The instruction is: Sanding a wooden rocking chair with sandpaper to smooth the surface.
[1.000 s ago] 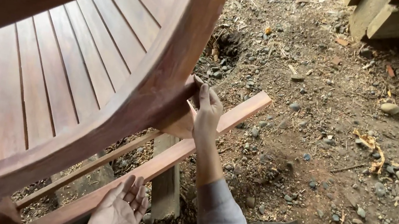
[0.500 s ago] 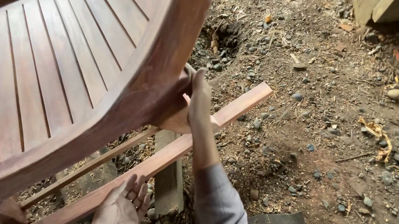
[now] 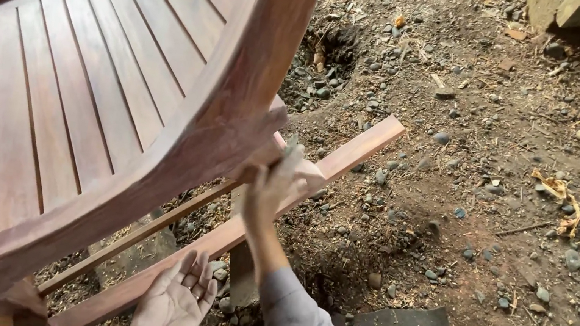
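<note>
Right hand (image 3: 273,183) pinches sandpaper against our tabletop (image 3: 236,113) rim at 12 o'clock — left hand (image 3: 170,310) spread, palm-up — sanding underway; next calls for steady strokes.

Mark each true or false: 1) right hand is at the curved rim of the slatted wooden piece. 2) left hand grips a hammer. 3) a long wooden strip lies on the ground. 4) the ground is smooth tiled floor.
1) True: the right hand presses against the curved rim.
2) False: the left hand is open, palm up, holding nothing.
3) True: the long wooden strip lies on the ground.
4) False: it is dirt strewn with pebbles.
</note>
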